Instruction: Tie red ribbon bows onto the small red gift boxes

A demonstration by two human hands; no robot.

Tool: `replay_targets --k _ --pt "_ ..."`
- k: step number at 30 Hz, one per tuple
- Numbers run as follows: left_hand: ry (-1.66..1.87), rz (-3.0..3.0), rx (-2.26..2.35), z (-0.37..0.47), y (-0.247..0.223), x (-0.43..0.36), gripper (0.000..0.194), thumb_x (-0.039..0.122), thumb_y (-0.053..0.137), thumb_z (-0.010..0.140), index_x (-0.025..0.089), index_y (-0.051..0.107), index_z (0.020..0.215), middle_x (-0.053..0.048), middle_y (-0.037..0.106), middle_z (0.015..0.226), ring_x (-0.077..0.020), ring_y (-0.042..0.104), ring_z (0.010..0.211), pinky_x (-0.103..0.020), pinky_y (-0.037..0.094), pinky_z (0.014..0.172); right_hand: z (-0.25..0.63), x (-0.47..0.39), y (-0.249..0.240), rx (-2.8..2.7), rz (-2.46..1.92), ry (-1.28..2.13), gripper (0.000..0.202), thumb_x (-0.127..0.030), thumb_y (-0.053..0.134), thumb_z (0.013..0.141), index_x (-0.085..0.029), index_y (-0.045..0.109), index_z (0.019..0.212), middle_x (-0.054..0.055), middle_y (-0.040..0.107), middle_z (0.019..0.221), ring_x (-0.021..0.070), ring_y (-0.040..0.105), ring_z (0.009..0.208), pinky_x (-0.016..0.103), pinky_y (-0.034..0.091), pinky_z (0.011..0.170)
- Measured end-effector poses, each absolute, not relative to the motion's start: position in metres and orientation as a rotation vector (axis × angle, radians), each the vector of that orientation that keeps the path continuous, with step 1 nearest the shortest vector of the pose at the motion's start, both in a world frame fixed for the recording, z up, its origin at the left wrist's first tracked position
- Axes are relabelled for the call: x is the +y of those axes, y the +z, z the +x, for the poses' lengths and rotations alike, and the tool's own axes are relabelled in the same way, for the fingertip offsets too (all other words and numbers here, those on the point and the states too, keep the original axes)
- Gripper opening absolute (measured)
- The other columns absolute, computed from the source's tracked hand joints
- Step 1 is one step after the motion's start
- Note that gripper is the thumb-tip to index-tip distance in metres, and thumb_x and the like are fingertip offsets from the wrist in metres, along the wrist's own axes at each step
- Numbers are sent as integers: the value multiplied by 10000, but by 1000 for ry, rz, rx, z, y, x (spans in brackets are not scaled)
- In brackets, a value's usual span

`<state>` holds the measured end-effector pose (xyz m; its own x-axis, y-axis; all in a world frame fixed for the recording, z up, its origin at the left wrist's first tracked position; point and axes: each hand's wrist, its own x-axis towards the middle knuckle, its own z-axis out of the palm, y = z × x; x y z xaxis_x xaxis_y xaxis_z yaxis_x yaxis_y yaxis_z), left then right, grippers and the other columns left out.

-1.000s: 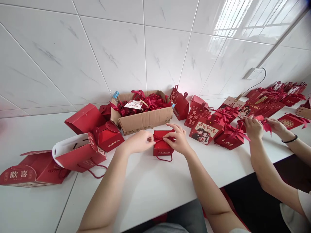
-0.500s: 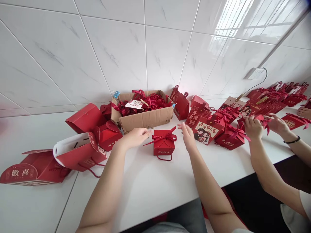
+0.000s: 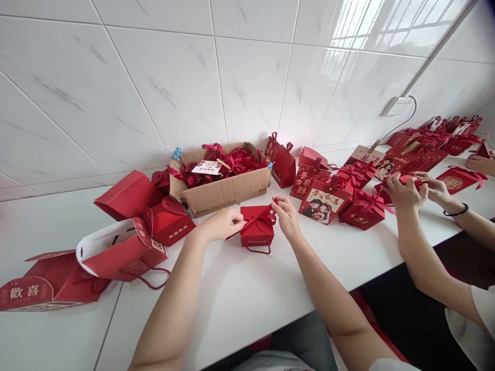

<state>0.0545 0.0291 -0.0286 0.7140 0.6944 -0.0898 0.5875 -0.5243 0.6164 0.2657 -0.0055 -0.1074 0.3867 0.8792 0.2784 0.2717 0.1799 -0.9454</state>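
A small red gift box (image 3: 257, 238) stands on the white table in front of me, with a red ribbon (image 3: 258, 220) tied in a bow on its top. A twisted red cord handle lies at its near side. My right hand (image 3: 286, 216) pinches a ribbon end at the upper right of the box. At the left side of the bow, my left hand (image 3: 226, 224) is closed with thumb and fingers together on the ribbon; the exact part it grips is partly hidden by the fingers.
A cardboard box (image 3: 228, 193) of red ribbons stands against the tiled wall. Several open red boxes (image 3: 116, 250) lie on the left. Finished-looking boxes with bows (image 3: 365, 208) crowd the right. A co-worker's hands (image 3: 406, 193) handle another red box there.
Both hands have moved in to the bow and closed on the ribbon; before, they hovered apart at either side of the box. The view has shifted slightly.
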Motion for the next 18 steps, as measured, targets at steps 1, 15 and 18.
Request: replay_targets --k 1,15,18 --pt "233 2287 982 54 -29 29 364 372 461 816 180 347 529 3 443 668 -130 394 587 -274 325 557 267 -5 -108 -1126 -1376 591 370 -482 502 826 -199 566 597 104 614 1021 260 577 1045 410 438 936" --pt "423 2226 1043 45 -29 32 279 468 503 842 214 553 737 -49 443 1419 -265 474 1239 -407 389 1012 246 -33 -85 -1807 -1412 46 127 -323 613 824 -281 726 866 -25 191 1548 394 87 1420 624 220 1087" --pt "363 2196 1049 46 -29 31 278 456 497 857 218 531 717 -27 442 1436 -264 454 1271 -431 356 1045 246 -32 -83 -1804 -1450 172 120 -342 636 809 -270 730 813 14 261 1521 402 127 1407 643 242 1067"
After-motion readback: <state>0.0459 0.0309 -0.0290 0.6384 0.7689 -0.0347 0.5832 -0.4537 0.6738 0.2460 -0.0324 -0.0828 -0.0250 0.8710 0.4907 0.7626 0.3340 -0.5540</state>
